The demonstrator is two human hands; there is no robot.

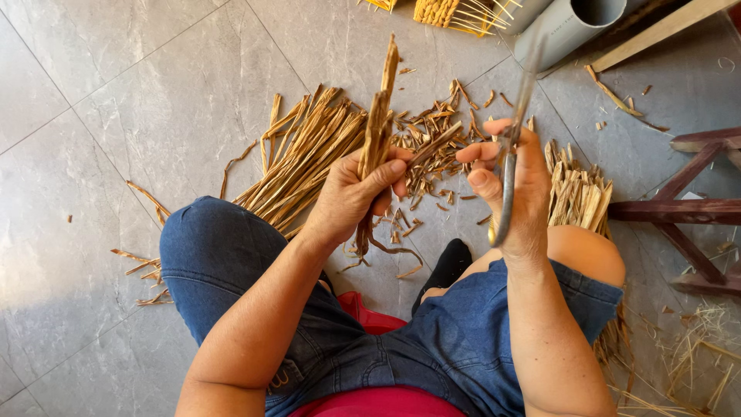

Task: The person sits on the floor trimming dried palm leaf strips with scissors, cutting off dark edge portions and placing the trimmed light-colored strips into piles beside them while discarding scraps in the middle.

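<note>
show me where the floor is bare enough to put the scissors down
Bare grey tile floor lies upper left, beyond the long straw pile. Crowded: cut scraps ahead of both hands, trimmed pieces beside the right hand, stool legs right.

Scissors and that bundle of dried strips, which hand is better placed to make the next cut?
Probably the right hand: it already holds the scissors, blades pointing up beside the bundle of dried strips. The left hand is wrapped around that bundle, steadying it upright.
</note>
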